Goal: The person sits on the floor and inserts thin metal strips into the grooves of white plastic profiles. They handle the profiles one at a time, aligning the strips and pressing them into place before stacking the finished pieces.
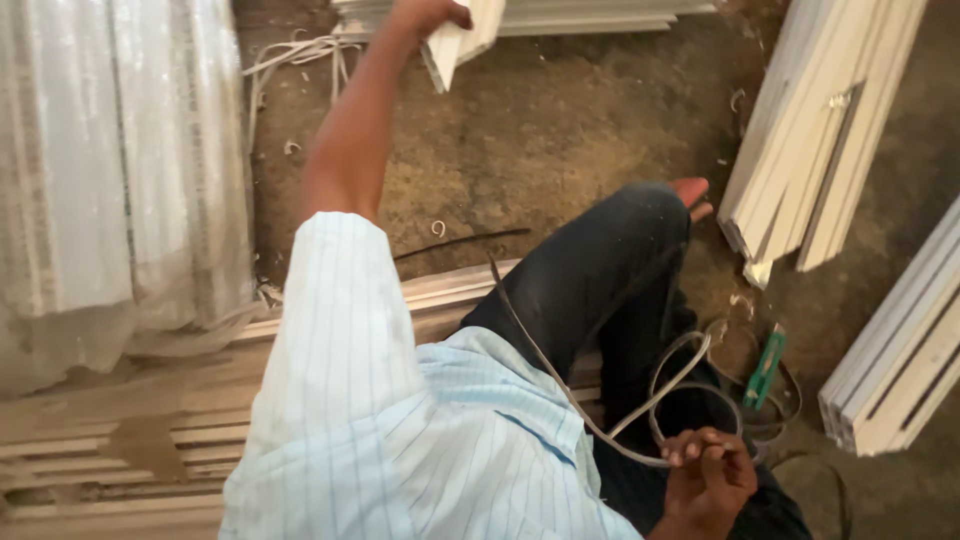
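The long white profile strips are the largest things here: 1 wrapped bundle (120,160) is lying at the far left, 1 loose stack (820,130) is leaning at the far right, and another stack (900,360) is sitting nearer on the right. They are looking rigid, light for their length and probably awkward if gripped only at 1 end, so a hold toward the middle would likely balance them better.

The left hand (425,15) is reaching far ahead and closing its fingers around the end of 1 pale strip piece (460,45), which is tilting down from the top edge. Its cut end is looking sharp-cornered, and its faces are looking smooth, perhaps slippery.

The right hand (705,480) is resting near the lap, fingers curling shut around a thin grey strap (640,405) that is looping beside the dark trouser leg. It is appearing springy and flexible, best pinched close to the loop.

A small green tool (765,368) is lying on the dirt floor (560,130) just right of the loops.
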